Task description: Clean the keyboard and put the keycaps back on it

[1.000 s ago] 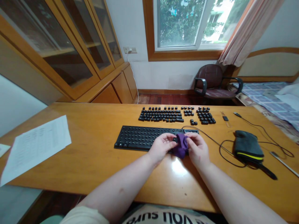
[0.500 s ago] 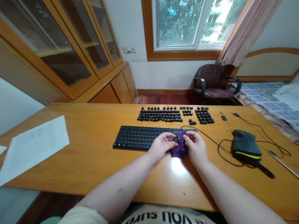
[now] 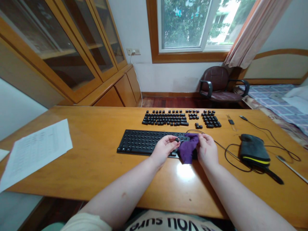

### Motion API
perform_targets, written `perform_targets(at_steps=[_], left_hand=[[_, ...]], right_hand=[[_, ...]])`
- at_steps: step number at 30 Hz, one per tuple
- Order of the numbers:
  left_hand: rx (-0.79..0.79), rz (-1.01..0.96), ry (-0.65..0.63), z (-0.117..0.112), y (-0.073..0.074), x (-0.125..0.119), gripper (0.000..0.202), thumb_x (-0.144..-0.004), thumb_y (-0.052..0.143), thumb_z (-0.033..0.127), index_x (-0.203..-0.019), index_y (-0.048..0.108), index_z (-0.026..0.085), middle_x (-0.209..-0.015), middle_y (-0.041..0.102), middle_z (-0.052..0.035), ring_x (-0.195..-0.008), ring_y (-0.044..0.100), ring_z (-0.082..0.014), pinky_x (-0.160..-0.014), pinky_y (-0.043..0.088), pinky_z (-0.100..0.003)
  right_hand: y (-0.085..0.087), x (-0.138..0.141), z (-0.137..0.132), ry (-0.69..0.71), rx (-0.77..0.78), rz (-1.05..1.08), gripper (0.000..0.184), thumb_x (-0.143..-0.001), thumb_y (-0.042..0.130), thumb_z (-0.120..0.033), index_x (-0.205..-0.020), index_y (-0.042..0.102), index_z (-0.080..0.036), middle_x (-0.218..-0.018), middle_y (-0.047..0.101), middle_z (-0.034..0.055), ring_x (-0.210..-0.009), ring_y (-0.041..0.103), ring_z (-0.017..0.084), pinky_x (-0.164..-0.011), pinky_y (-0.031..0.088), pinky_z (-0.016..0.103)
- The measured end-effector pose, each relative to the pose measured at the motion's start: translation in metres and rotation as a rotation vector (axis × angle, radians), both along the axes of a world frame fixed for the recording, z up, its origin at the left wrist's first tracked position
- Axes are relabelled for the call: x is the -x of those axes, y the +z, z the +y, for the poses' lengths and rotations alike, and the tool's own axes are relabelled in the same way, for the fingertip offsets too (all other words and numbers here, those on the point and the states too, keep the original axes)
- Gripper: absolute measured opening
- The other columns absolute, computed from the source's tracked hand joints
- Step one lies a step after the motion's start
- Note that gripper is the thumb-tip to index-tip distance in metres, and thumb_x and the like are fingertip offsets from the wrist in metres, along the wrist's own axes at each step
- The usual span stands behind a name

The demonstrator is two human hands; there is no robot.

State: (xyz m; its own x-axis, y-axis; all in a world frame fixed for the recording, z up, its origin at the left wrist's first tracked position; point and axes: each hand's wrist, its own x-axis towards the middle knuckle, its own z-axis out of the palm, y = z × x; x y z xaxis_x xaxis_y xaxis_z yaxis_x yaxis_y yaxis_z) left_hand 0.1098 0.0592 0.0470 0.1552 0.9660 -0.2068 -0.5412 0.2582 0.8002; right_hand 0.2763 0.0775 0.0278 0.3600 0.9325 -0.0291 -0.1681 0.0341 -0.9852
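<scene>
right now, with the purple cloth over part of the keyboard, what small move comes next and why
I'd probably bring the small black keycap down to the keyboard, where most visible key positions look capless: the left grip pinches it outside the purple cloth, which the right grip holds.

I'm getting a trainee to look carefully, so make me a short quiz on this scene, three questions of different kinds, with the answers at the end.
1. Short answer: What does the bare left hand pinch between thumb and finger?
2. True or false: Loose black plastic keycaps lie in rows on the far side of the rectangular black keyboard.
3. Multiple choice: What colour is the crumpled cloth in the bare right hand?
a) yellow
b) purple
c) white

Key:
1. A small black keycap.
2. True.
3. b.
</scene>
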Motion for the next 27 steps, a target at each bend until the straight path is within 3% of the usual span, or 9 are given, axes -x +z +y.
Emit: perform_targets(at_steps=[4,9,12,14,17,20,22,25,27], left_hand=[[-0.006,-0.015,0.004,0.000,-0.001,0.000,0.033,-0.061,0.079,0.026,-0.084,0.060,0.013,-0.086,0.064,-0.0037,-0.082,0.063,-0.0138,-0.090,0.048,-0.035],[0.002,-0.007,0.046,0.002,-0.003,0.002,0.033,-0.062,0.078,0.025,-0.086,0.059,0.014,-0.085,0.063,-0.0035,-0.082,0.063,-0.0139,-0.090,0.048,-0.037],[0.006,-0.014,0.060,0.002,-0.003,0.003,0.033,-0.061,0.078,0.023,-0.087,0.059,0.014,-0.082,0.062,-0.0018,-0.078,0.063,-0.0125,-0.088,0.049,-0.035],[0.005,-0.011,0.062,0.002,-0.002,0.003,0.033,-0.061,0.078,0.022,-0.087,0.060,0.015,-0.078,0.061,-0.0005,-0.076,0.062,-0.0113,-0.086,0.049,-0.033],[0.002,0.025,0.054,0.002,0.000,0.004,0.035,-0.063,0.076,0.023,-0.094,0.062,0.015,-0.078,0.063,-0.0011,-0.075,0.063,-0.0107,-0.084,0.049,-0.029],[0.000,0.061,0.037,0.002,-0.001,0.003,0.037,-0.063,0.077,0.026,-0.096,0.065,0.014,-0.081,0.066,-0.0037,-0.076,0.064,-0.0119,-0.083,0.049,-0.029],[0.011,0.092,0.010,0.002,-0.003,0.002,0.036,-0.061,0.078,0.027,-0.092,0.066,0.013,-0.080,0.068,-0.0046,-0.075,0.064,-0.0123,-0.079,0.050,-0.028],[0.027,0.133,-0.042,0.002,-0.006,0.000,0.039,-0.056,0.081,0.029,-0.089,0.067,0.012,-0.076,0.069,-0.0038,-0.068,0.063,-0.0118,-0.073,0.050,-0.027],[0.037,0.133,-0.066,0.001,-0.006,-0.001,0.042,-0.051,0.083,0.030,-0.086,0.067,0.012,-0.075,0.069,-0.0036,-0.066,0.063,-0.0120,-0.072,0.050,-0.028]], right_hand=[[0.003,-0.003,0.001,-0.009,-0.101,-0.346,0.042,-0.072,0.063,-0.047,-0.102,0.050,-0.020,-0.091,0.062,0.0057,-0.075,0.060,0.018,-0.065,0.048,0.031],[0.011,-0.004,-0.008,0.190,0.007,-1.067,0.036,-0.067,0.064,-0.053,-0.081,0.053,-0.022,-0.066,0.060,0.0026,-0.056,0.055,0.018,-0.051,0.036,0.030],[0.013,-0.005,-0.013,0.254,0.028,-1.267,0.037,-0.060,0.071,-0.051,-0.071,0.050,-0.023,-0.059,0.058,0.0026,-0.051,0.053,0.019,-0.046,0.029,0.029],[0.015,-0.004,-0.014,0.285,0.019,-1.264,0.028,-0.064,0.070,-0.041,-0.071,0.050,-0.023,-0.062,0.059,0.0022,-0.052,0.054,0.018,-0.047,0.030,0.029],[0.016,-0.002,-0.013,0.261,-0.073,-1.081,0.012,-0.072,0.063,-0.030,-0.076,0.054,-0.023,-0.070,0.063,0.0022,-0.062,0.058,0.019,-0.055,0.039,0.030],[0.013,0.002,-0.014,0.225,-0.201,-0.722,0.018,-0.072,0.066,-0.035,-0.082,0.059,-0.022,-0.080,0.066,0.0040,-0.074,0.061,0.020,-0.067,0.047,0.033],[0.010,0.004,-0.015,0.282,-0.248,-0.503,0.022,-0.072,0.067,-0.036,-0.088,0.062,-0.022,-0.086,0.067,0.0052,-0.080,0.062,0.021,-0.074,0.049,0.035],[0.008,0.005,-0.019,0.386,-0.285,-0.433,0.019,-0.077,0.063,-0.034,-0.093,0.068,-0.024,-0.096,0.067,0.0061,-0.089,0.062,0.020,-0.080,0.050,0.036],[0.007,0.006,-0.020,0.394,-0.274,-0.428,0.020,-0.077,0.063,-0.032,-0.095,0.069,-0.025,-0.095,0.067,0.0054,-0.082,0.062,0.019,-0.073,0.052,0.035]])
